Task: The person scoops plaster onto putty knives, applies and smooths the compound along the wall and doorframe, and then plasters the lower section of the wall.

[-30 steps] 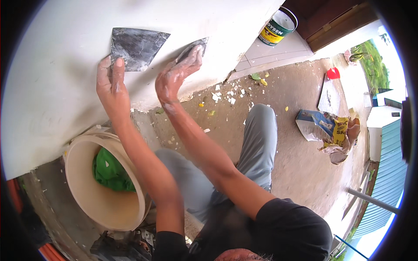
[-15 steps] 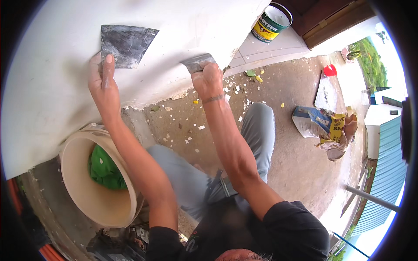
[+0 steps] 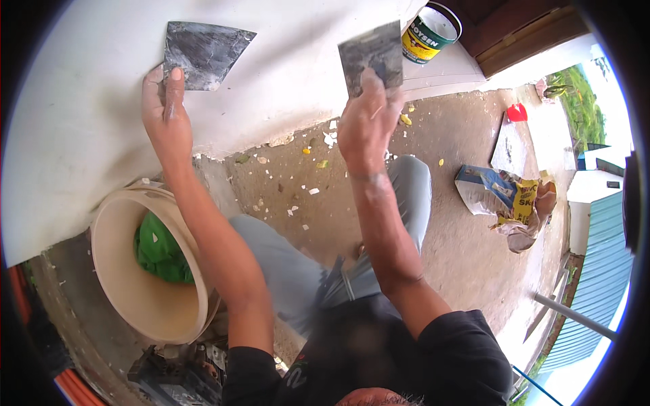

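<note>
Left scraper [image 3: 208,55] before white wall [image 3: 88,128], left hand [image 3: 168,122] pinching it, thumb over fingers; right scraper [image 3: 372,49] farther right, right hand [image 3: 367,132] curled closed on its lower end. Dusty grip (pale residue shows on skin) could let either blade slip, perhaps gouging white wall. Blades thin, flat, grey-smeared; left one widens toward top.

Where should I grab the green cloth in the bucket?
I'd pinch the middle folds of the green cloth, reaching down through the open mouth of the beige bucket: the bucket's sides surround it, and it looks soft and bunched up.
</note>
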Available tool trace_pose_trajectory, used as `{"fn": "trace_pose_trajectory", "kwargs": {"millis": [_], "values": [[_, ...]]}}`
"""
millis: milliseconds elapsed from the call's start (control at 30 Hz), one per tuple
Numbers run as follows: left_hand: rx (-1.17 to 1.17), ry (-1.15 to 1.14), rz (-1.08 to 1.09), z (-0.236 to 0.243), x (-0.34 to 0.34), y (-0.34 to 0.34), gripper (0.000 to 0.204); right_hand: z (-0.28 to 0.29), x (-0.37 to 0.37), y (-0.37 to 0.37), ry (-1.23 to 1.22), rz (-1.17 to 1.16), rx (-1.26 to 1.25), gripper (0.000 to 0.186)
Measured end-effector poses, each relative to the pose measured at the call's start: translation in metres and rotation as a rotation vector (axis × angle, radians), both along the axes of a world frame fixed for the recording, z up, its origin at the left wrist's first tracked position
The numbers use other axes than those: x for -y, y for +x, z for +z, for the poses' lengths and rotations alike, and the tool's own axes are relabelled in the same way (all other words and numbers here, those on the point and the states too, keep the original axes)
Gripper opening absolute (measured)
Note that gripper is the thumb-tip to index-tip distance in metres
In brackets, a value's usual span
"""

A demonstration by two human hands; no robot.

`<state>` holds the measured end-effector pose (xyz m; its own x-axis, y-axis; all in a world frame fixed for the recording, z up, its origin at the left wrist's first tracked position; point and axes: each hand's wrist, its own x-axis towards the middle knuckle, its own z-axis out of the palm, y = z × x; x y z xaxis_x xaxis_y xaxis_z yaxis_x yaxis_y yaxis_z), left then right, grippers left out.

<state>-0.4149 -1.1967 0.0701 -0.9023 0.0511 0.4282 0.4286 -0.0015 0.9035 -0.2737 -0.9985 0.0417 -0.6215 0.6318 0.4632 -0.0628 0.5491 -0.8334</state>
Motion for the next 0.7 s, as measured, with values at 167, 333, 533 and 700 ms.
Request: {"fn": "trace_pose_trajectory", "kwargs": {"millis": [167,333,533,700], "values": [[-0.011,0.039,0.001,-0.005,0.001,0.0,0.034,-0.059,0.047,-0.068,-0.095,-0.18,-0.107,0.054],[0.034,0.123,-0.048,-0.001,-0.009,-0.003,0.037,-0.052,0.103,-0.113,0.043,-0.235,-0.165,0.058],[0.075,0.183,0.019,-0.001,0.006,-0.004,0.048,-0.05,0.052,-0.045,0.049,0.029,-0.183,0.05],[0.129,0.172,0.016,0.003,-0.008,0.001,0.048,-0.043,0.008,-0.071,0.015,-0.226,-0.266,0.045]]}}
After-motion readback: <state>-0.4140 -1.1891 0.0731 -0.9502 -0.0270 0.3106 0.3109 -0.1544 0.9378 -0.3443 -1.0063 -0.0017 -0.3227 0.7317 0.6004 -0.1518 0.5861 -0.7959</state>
